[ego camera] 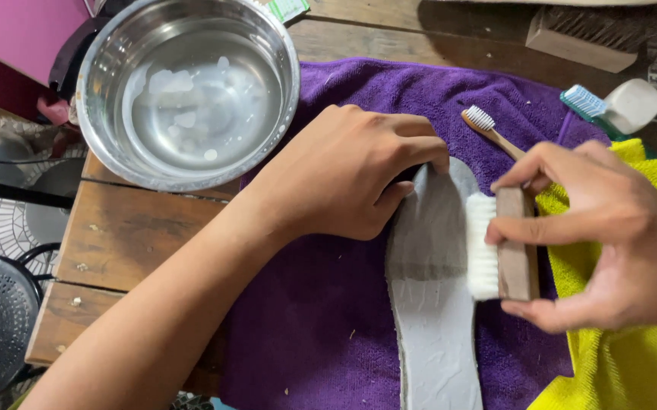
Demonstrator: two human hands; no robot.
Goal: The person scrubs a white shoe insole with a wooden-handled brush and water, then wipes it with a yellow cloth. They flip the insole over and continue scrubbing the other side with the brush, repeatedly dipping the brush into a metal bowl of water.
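Observation:
A grey shoe insole (435, 304) lies lengthwise on a purple towel (321, 319). My left hand (344, 175) presses down on the insole's upper left edge, fingers curled over it. My right hand (609, 235) grips a wooden brush (514, 243) with white bristles, and the bristles rest against the insole's right edge. The upper half of the insole looks darker and wet; the lower half is paler.
A steel bowl (101, 68) of soapy water stands at the upper left on the wooden table (123, 235). A wooden toothbrush (488, 127) lies on the towel above the brush. A yellow cloth (625, 364) is at right, a second scrubbing brush (587, 34) and a blue toothbrush (587, 102) farther back.

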